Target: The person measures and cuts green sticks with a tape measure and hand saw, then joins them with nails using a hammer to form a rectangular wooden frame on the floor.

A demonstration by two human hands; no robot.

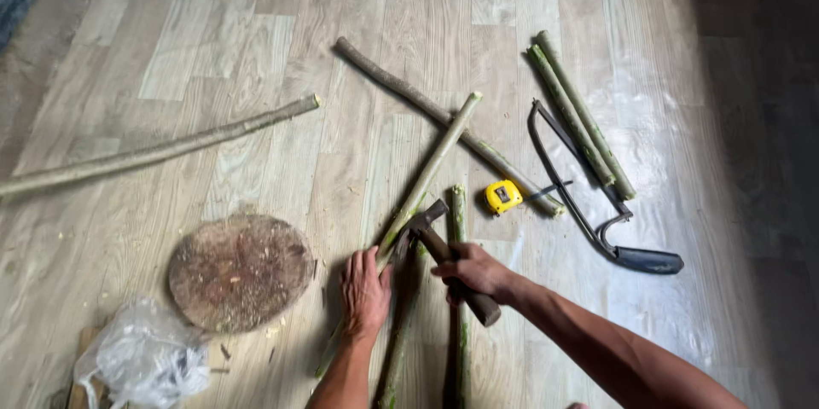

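Right hand (474, 273) grips the hammer (444, 253) handle, fingers wrapped closed. Left hand (364, 291) rests flat, fingers spread, on a green stick (426, 172). Both lie just right of the round wooden block (240, 270).

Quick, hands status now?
Left hand: open, pressing flat on a green bamboo pole.
Right hand: closed around a wooden-handled claw hammer.

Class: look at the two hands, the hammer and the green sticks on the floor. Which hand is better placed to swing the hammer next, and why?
Probably the right hand: it grips the hammer by its handle, head over the sticks. The left hand lies flat on a stick, steadying it.
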